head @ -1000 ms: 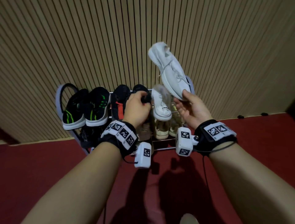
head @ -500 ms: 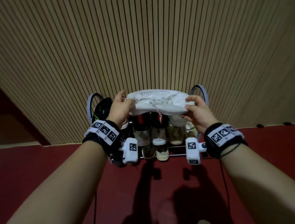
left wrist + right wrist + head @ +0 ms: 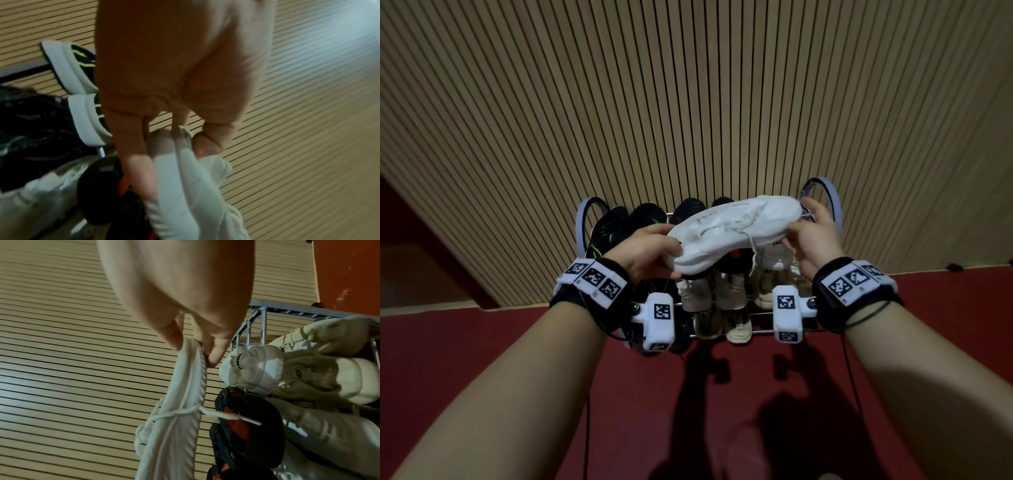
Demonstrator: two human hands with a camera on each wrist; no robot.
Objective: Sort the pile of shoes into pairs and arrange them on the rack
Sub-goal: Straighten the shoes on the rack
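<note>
Item in hand: white knit sneaker [image 3: 736,233], soft ribbed upper, one loose lace dangling, held sideways above the shoe rack [image 3: 822,192]. My left hand [image 3: 643,250] pinches one end, my right hand [image 3: 811,236] the other, fingers curled on it. Step: placing. Next, I judge, turn it toe-to-wall and seat it beside its white mate [image 3: 259,369], right of the black-and-orange shoes [image 3: 246,423]. Rack: wire rails, rounded end loops.
</note>
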